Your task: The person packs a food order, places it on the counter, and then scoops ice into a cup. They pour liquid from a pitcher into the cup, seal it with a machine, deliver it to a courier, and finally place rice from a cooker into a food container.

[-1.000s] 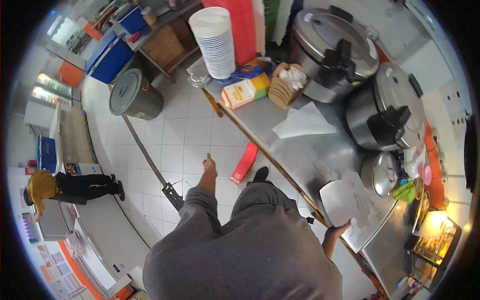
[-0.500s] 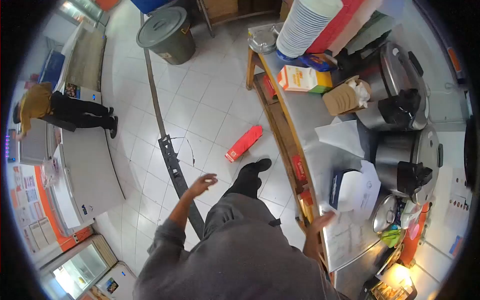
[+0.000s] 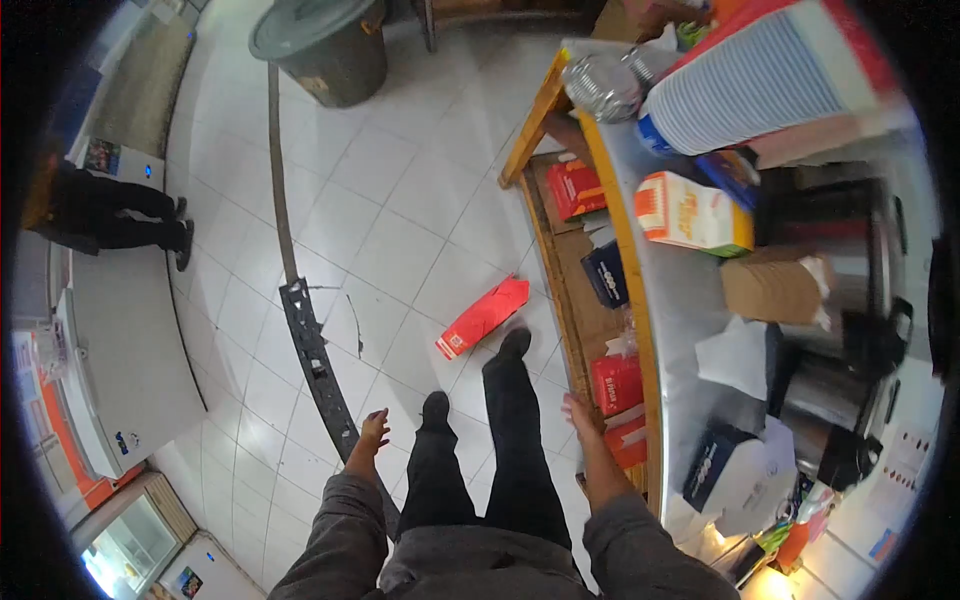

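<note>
My left hand [image 3: 373,430] hangs over the tiled floor with nothing in it, its fingers apart, close to the dark drain strip [image 3: 320,365]. On the other side, my right hand [image 3: 580,413] is empty too, fingers spread, beside the wooden edge of the table's lower shelf. A red folded carton or packet [image 3: 483,317] with a printed end lies on the floor just past my right shoe [image 3: 516,344]. Nearest my right hand on the lower shelf is a red box [image 3: 616,384].
A grey lidded bin [image 3: 335,60] stands far ahead. On the metal-topped table [image 3: 675,330] are stacked cups [image 3: 745,85], an orange-and-white carton [image 3: 690,213] and a brown cardboard tray [image 3: 772,288]. A person [image 3: 110,205] stands by the white freezer [image 3: 130,350] at left.
I have moved forward, and the table and its lower shelf show more fully. My right hand has swung forward from the table edge. The red packet stays on the floor.
</note>
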The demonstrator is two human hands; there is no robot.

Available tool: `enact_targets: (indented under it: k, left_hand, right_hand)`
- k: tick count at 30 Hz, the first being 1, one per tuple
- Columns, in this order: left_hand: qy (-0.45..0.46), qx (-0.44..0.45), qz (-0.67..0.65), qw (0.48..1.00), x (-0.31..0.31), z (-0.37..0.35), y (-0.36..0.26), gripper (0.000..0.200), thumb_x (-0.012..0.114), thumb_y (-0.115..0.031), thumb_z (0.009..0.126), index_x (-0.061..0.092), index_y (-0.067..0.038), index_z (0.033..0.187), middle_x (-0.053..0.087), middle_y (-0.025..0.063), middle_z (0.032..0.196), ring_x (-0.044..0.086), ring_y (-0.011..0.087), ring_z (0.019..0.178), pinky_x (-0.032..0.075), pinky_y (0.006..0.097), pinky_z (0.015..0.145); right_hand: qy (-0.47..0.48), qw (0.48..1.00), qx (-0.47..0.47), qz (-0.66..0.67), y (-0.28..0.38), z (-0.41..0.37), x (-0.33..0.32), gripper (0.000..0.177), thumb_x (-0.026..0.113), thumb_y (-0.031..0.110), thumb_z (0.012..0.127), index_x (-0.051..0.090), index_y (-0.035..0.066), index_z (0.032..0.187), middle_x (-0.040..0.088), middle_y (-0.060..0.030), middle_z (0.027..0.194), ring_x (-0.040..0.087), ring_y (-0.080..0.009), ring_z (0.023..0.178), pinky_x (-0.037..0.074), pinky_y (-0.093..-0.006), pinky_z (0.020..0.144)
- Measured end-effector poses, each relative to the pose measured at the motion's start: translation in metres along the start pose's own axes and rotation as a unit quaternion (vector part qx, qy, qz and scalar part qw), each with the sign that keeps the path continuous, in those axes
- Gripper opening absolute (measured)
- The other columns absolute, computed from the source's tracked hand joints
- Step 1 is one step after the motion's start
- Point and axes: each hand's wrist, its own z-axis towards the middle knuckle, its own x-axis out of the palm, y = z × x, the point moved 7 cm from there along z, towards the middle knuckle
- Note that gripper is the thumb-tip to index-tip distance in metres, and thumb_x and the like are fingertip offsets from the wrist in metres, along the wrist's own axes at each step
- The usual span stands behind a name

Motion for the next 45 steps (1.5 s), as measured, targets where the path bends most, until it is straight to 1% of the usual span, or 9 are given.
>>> enact_targets:
  k: [5, 10, 18, 24, 30, 32, 34, 37, 45]
  left_hand:
    - [-0.071, -0.171, -0.254, 0.949, 0.059, 0.064, 0.018, 0.061, 0.058, -0.052, 0.087, 0.038, -0.026, 0.139, 0.046, 0.0076, 0.139, 0.049, 0.0269, 0.121, 0.042, 0.0536, 0.09]
    - [-0.082, -0.105, -0.069, 0.989, 0.109, 0.174, 0.009, 0.068, 0.056, -0.055, 0.087, 0.045, -0.011, 0.137, 0.05, 0.0162, 0.135, 0.049, 0.0309, 0.12, 0.042, 0.0471, 0.094]
    - [-0.091, -0.2, -0.155, 0.963, 0.168, 0.325, -0.021, 0.091, 0.045, -0.073, 0.082, 0.028, -0.013, 0.148, 0.025, 0.0134, 0.154, 0.026, 0.0399, 0.138, 0.026, 0.0703, 0.098]
    - [-0.004, -0.183, -0.251, 0.95, 0.194, 0.343, -0.045, 0.116, 0.045, -0.09, 0.066, 0.018, -0.017, 0.151, 0.021, 0.0082, 0.156, 0.02, 0.0315, 0.142, 0.001, 0.0688, 0.106]
    - [-0.117, -0.183, -0.406, 0.888, 0.184, 0.274, -0.039, 0.104, 0.048, -0.085, 0.069, 0.03, -0.018, 0.146, 0.032, 0.0019, 0.15, 0.021, 0.0309, 0.141, 0.005, 0.0777, 0.098]
    - [-0.119, -0.175, -0.439, 0.873, 0.187, 0.21, -0.075, 0.102, 0.052, -0.082, 0.069, 0.032, -0.017, 0.145, 0.028, 0.0041, 0.152, 0.022, 0.0332, 0.14, 0.018, 0.0751, 0.099]
    - [0.175, -0.01, -0.503, 0.846, 0.2, 0.176, -0.096, 0.072, 0.041, -0.064, 0.088, 0.047, -0.01, 0.135, 0.053, 0.0132, 0.133, 0.049, 0.0327, 0.123, 0.039, 0.0496, 0.104]
    - [0.219, 0.031, -0.47, 0.854, 0.197, 0.042, -0.166, 0.062, 0.036, -0.056, 0.092, 0.054, -0.008, 0.127, 0.06, 0.0124, 0.123, 0.056, 0.031, 0.115, 0.041, 0.0467, 0.101]
    - [0.236, 0.08, -0.219, 0.943, 0.21, -0.238, -0.298, 0.044, 0.051, -0.049, 0.092, 0.046, -0.024, 0.128, 0.047, 0.0027, 0.129, 0.047, 0.0249, 0.123, 0.043, 0.0532, 0.097]
  right_hand:
    - [0.035, 0.998, 0.036, -0.034, 0.021, 0.198, 0.059, 0.054, 0.064, 0.046, 0.083, 0.058, 0.008, 0.121, 0.061, -0.0072, 0.111, 0.058, -0.022, 0.1, 0.047, -0.0444, 0.08]
    - [0.012, 0.898, -0.142, -0.416, 0.021, 0.419, 0.096, 0.054, 0.055, 0.045, 0.086, 0.062, 0.0, 0.116, 0.061, -0.0226, 0.116, 0.06, -0.0341, 0.098, 0.046, -0.0387, 0.089]
    - [-0.008, 0.965, -0.107, -0.24, 0.08, 0.475, 0.14, 0.101, 0.077, 0.042, 0.074, 0.019, 0.002, 0.147, 0.048, -0.0185, 0.137, 0.049, -0.0268, 0.122, 0.039, -0.0366, 0.1]
    - [0.134, 0.921, -0.161, -0.327, 0.092, 0.436, 0.193, 0.051, 0.08, 0.037, 0.072, 0.069, -0.002, 0.102, 0.069, -0.0191, 0.101, 0.065, -0.0281, 0.097, 0.049, -0.0364, 0.087]
    - [0.168, 0.911, -0.198, -0.321, 0.157, 0.2, 0.2, 0.037, 0.071, 0.037, 0.08, 0.069, 0.002, 0.09, 0.066, -0.02, 0.094, 0.061, -0.0382, 0.091, 0.048, -0.0464, 0.081]
    - [0.104, 0.836, -0.422, -0.335, 0.174, 0.1, 0.194, 0.023, 0.068, 0.029, 0.083, 0.065, 0.007, 0.079, 0.063, -0.0112, 0.087, 0.06, -0.0334, 0.093, 0.039, -0.053, 0.094]
    - [0.122, 0.792, -0.464, -0.378, 0.194, 0.004, 0.186, 0.015, 0.065, 0.023, 0.082, 0.067, 0.009, 0.088, 0.061, -0.0066, 0.095, 0.058, -0.0319, 0.099, 0.029, -0.0615, 0.102]
    - [0.083, 0.766, -0.521, -0.367, 0.212, -0.122, 0.15, 0.028, 0.069, 0.02, 0.076, 0.068, 0.017, 0.104, 0.06, 0.0015, 0.108, 0.056, -0.0169, 0.111, 0.024, -0.0618, 0.109]
    - [-0.126, 0.751, -0.56, -0.327, 0.311, -0.388, -0.032, 0.046, 0.071, 0.023, 0.068, 0.066, 0.025, 0.114, 0.061, 0.0054, 0.11, 0.059, -0.019, 0.107, 0.021, -0.0654, 0.105]
